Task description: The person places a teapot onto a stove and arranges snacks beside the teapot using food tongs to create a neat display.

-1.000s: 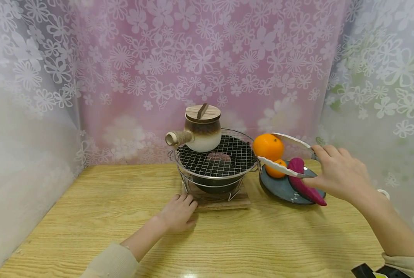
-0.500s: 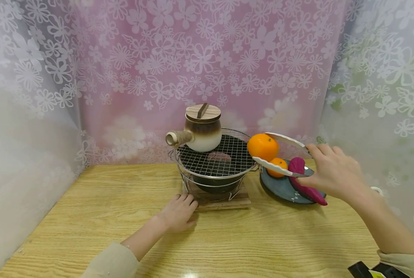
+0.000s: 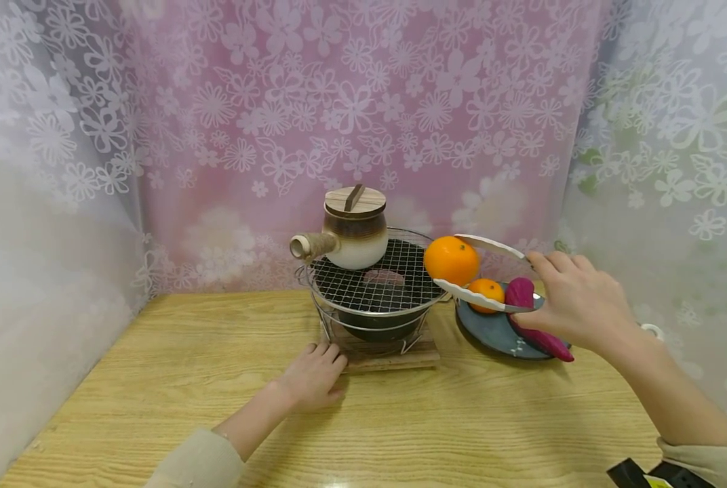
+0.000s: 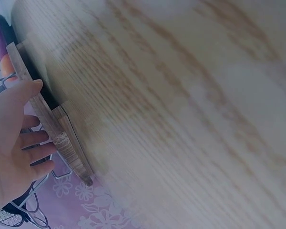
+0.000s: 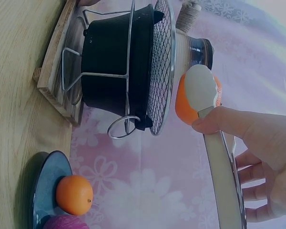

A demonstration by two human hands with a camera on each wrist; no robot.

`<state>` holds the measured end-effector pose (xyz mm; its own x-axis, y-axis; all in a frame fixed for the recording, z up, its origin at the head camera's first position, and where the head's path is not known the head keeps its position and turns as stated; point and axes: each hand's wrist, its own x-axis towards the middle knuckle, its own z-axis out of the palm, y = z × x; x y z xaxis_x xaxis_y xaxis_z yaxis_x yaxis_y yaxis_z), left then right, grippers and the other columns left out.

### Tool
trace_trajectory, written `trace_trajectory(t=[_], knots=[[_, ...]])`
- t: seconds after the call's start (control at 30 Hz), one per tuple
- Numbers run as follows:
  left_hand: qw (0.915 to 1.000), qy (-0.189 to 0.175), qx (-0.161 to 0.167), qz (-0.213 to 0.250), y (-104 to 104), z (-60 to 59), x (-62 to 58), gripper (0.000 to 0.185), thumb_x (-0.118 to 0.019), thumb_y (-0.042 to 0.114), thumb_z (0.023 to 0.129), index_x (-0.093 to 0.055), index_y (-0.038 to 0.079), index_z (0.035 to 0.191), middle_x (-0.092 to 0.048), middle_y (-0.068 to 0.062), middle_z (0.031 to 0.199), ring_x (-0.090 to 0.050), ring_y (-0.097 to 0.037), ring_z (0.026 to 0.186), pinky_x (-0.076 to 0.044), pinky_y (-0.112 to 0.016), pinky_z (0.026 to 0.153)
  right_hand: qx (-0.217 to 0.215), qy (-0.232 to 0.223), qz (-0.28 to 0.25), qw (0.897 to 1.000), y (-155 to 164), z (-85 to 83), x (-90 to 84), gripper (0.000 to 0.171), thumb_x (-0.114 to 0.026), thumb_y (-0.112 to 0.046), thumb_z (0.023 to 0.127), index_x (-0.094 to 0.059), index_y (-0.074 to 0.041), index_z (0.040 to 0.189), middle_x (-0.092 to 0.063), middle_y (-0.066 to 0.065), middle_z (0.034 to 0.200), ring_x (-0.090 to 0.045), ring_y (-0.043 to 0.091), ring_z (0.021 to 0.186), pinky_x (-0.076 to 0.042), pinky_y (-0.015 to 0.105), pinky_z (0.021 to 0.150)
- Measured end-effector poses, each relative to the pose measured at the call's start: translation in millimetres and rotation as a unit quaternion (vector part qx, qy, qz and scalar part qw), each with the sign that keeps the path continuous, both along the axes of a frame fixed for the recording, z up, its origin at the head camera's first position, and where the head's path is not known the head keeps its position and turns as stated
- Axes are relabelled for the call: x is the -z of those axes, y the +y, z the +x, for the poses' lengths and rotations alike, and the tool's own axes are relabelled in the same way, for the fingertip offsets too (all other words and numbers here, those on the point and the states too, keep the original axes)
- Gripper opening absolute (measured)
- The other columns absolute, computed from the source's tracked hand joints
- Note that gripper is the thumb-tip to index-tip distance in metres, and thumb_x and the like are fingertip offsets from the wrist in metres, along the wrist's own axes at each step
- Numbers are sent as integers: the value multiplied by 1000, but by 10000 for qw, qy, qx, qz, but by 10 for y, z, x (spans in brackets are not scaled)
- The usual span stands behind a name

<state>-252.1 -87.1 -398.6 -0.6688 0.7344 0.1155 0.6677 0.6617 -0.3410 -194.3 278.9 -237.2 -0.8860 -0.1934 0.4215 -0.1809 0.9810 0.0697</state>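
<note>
A: Right hand (image 3: 574, 305) is squeezing white tongs (image 3: 482, 295) around a big orange (image 3: 452, 259), held in the air just off its fingertips, right by the edge of the wire grill (image 3: 378, 278). Left hand (image 3: 311, 373) lies flat and relaxed on the surface (image 3: 156, 379), fingertips at the wooden base (image 3: 394, 356).

B: I'd keep the squeeze even, round fruit rolls. Any brand or writing?

A: None readable.

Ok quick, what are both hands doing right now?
Left hand: open, fingers resting against the wooden board.
Right hand: gripping tongs that hold an orange.
</note>
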Motion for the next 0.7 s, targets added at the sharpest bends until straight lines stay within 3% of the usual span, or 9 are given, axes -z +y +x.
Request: trace_trajectory(t=[0.7], knots=[[9999, 109, 39, 26, -11, 8, 13, 46, -58, 51, 84, -55, 10, 104, -50, -6, 101, -51, -24, 97, -42, -36, 82, -237, 201, 71, 9995, -141, 13, -23, 82, -75, -43, 63, -47, -1, 128, -53, 21, 115, -48, 39, 95, -46, 56, 62]])
